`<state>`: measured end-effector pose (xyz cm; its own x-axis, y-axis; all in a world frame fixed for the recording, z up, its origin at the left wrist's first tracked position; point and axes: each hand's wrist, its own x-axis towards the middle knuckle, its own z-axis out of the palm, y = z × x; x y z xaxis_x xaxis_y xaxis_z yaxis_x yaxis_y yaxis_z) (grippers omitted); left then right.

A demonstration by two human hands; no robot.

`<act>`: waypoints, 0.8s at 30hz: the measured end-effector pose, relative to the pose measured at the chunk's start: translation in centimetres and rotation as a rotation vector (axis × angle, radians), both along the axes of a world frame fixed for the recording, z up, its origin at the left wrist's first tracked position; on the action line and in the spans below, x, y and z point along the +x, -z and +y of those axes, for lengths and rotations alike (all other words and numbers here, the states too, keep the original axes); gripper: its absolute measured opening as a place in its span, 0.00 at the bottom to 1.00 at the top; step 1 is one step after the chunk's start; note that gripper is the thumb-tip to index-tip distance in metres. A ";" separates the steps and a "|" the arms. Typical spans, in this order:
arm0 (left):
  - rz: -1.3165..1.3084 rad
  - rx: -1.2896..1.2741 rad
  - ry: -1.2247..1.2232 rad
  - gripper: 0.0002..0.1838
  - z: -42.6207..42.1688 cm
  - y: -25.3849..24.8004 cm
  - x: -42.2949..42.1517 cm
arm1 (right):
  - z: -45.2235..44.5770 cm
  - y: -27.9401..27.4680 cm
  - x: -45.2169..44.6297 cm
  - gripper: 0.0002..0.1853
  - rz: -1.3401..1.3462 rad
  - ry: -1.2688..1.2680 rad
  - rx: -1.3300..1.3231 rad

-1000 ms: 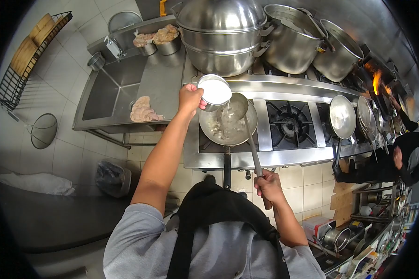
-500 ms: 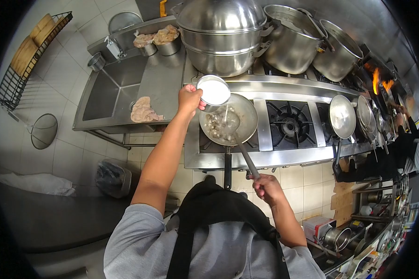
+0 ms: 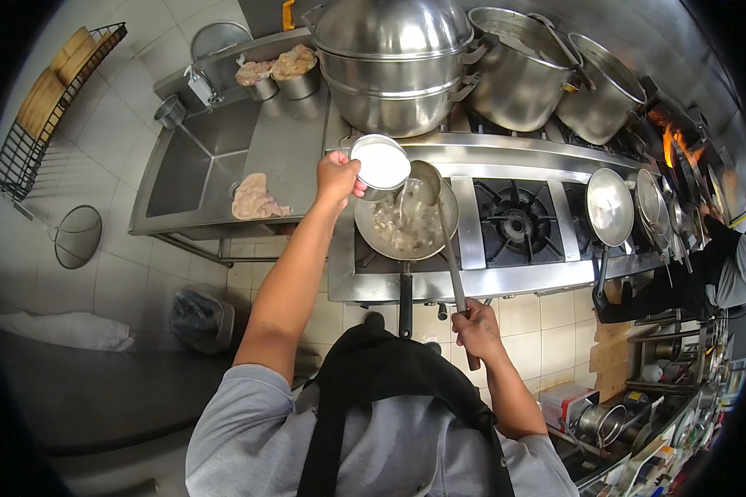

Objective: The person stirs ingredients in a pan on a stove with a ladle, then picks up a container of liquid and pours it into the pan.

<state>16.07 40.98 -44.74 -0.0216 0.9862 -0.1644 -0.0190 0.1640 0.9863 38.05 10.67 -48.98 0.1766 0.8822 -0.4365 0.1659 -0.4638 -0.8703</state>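
My left hand (image 3: 340,179) grips a round metal container (image 3: 380,163) of white liquid by its rim, tilted over the frying pan (image 3: 371,236). A thin stream runs from it into the pan, where pale pieces lie in whitish liquid. In my right hand (image 3: 477,329) is the long handle of a ladle (image 3: 427,184), its bowl raised at the pan's far right edge, close beside the container. The pan rests on the stove with its black handle pointing toward me, and neither hand is on that handle.
A large steamer pot (image 3: 394,66) and two tall stockpots (image 3: 518,70) line the back. Right of the pan is a bare burner (image 3: 516,222), then another pan (image 3: 610,207). Flames (image 3: 676,145) burn at far right near another person's arm. A sink (image 3: 199,157) is left.
The ladle's bowl has moved from inside the pan up to its far right edge. My right hand has shifted slightly, and the pan holds more whitish liquid. My left hand stays put.
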 end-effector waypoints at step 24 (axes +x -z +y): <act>0.009 0.018 -0.014 0.07 0.2 0.2 -0.2 | -0.1 -0.6 0.5 0.06 0.092 -0.008 -0.017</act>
